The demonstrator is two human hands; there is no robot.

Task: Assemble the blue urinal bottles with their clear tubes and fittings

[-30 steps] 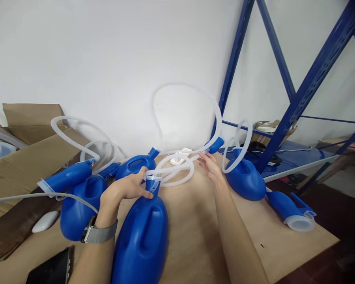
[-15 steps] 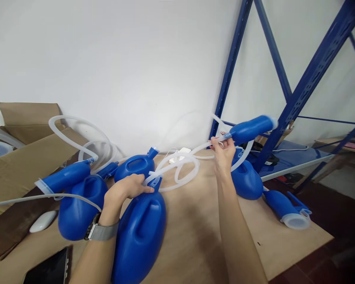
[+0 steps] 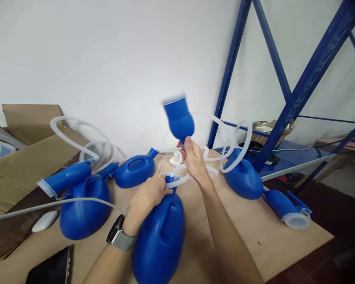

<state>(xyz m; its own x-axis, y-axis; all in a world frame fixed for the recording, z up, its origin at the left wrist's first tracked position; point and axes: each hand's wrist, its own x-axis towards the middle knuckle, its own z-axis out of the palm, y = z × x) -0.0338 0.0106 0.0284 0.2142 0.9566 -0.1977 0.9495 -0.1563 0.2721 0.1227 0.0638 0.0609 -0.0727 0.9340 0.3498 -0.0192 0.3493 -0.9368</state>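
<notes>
My left hand point(image 3: 148, 197) grips the neck of a blue plastic bottle point(image 3: 159, 236) that lies on the wooden table point(image 3: 239, 236), right where a clear hose point(image 3: 192, 173) joins it. My right hand point(image 3: 195, 159) holds up a blue funnel cup point(image 3: 179, 118) by its narrow end, wide mouth tilted upward, above the table's middle. The clear hose loops from the cup's end down to the bottle neck. A watch sits on my left wrist.
Three more blue bottles lie around: one at left point(image 3: 84, 209), one behind point(image 3: 134, 171), one at right point(image 3: 244, 177), each with clear tubing. Another funnel cup point(image 3: 290, 209) lies right. Cardboard box point(image 3: 20, 157), phone point(image 3: 49, 270), white mouse point(image 3: 45, 221), blue shelving point(image 3: 296, 98).
My right hand took the blue funnel cup from the far table, lifted it and swung it left to the middle. My left hand and the bottle shifted slightly right.
</notes>
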